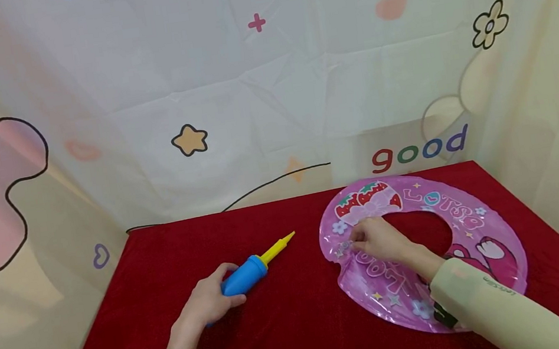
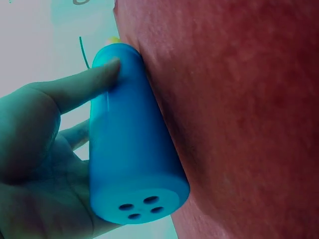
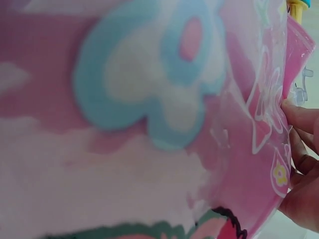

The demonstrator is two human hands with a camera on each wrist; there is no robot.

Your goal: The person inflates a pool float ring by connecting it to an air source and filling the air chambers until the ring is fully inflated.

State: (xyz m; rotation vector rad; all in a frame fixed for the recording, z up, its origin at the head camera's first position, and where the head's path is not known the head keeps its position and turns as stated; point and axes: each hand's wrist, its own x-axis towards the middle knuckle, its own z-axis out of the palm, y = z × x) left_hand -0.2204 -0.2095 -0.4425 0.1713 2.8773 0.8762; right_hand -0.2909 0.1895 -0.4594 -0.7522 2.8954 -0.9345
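Pink ring (image 1: 459, 212) on red cloth (image 1: 300, 320), patterned curtain (image 1: 242, 96)

place: curtained booth, room beyond hard to tell | cartoon-print curtain (image 1: 249, 113) | red-covered table (image 1: 291, 334)

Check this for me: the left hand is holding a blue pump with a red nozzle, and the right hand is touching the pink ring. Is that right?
Not quite: the nozzle is yellow, not red, as the head view shows. The rest is right: the left hand holds the blue pump, and the right hand touches the pink ring.
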